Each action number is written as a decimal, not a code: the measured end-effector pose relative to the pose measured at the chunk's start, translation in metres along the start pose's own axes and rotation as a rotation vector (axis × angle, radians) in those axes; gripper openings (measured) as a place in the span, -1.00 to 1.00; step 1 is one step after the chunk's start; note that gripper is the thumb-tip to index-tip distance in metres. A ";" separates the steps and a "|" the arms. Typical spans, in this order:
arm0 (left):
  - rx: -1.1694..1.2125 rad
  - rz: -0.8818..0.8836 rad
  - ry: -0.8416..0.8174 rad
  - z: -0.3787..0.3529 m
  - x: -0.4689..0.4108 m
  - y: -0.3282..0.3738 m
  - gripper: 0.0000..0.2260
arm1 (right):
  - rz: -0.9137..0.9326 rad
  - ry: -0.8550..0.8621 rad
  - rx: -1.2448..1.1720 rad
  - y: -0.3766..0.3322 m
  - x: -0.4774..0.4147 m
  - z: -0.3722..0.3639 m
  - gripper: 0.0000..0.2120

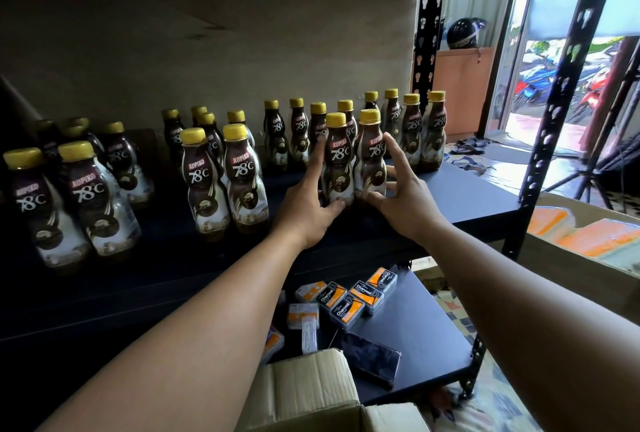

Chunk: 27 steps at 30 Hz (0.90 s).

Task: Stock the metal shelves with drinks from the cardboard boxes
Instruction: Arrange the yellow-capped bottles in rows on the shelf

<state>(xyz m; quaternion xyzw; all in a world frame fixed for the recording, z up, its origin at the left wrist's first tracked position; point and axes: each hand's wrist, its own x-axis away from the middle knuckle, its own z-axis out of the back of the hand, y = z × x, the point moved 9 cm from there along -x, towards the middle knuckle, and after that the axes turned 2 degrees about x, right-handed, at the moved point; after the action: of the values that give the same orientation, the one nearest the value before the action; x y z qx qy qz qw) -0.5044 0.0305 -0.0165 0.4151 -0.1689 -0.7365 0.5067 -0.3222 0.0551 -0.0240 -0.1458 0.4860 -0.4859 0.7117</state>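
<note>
Many brown Kopiko 78°C bottles with yellow caps stand in groups on the dark metal shelf (467, 192). Two of them stand side by side at the front middle: the left bottle (337, 158) and the right bottle (371, 154). My left hand (310, 203) lies against the left bottle's side, fingers straight and thumb at its base. My right hand (403, 189) flanks the right bottle with spread, straight fingers, its thumb near the base. An open cardboard box (311, 393) sits below my arms, and its inside is hidden.
On the lower shelf (426, 334) lie small charcoal packets (356, 296) and a dark phone (370, 359). A second cardboard box (554, 258) with orange packs stands to the right. The shelf's black upright (554, 113) rises at the right, with an open doorway beyond.
</note>
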 end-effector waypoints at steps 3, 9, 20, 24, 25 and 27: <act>-0.008 0.000 -0.002 0.000 0.000 0.001 -0.05 | -0.002 0.002 0.000 -0.001 0.001 0.001 0.05; -0.005 -0.003 -0.002 0.000 0.001 0.002 -0.05 | -0.007 -0.008 0.001 -0.004 0.003 0.000 0.05; -0.007 -0.009 -0.003 0.001 0.001 0.003 -0.06 | -0.011 -0.021 -0.026 -0.009 0.004 0.000 0.06; -0.005 -0.017 0.002 0.001 0.002 0.004 -0.06 | -0.002 -0.025 -0.033 -0.010 0.006 0.001 0.06; -0.008 -0.019 0.005 0.001 0.002 0.004 -0.06 | -0.003 -0.024 -0.031 -0.010 0.006 0.001 0.06; -0.012 -0.021 0.008 0.002 0.002 0.005 -0.06 | -0.004 -0.024 -0.023 -0.009 0.005 0.000 0.06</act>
<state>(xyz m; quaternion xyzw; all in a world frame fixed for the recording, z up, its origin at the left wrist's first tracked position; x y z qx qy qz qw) -0.5030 0.0257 -0.0129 0.4169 -0.1583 -0.7411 0.5020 -0.3268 0.0462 -0.0206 -0.1607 0.4825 -0.4802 0.7147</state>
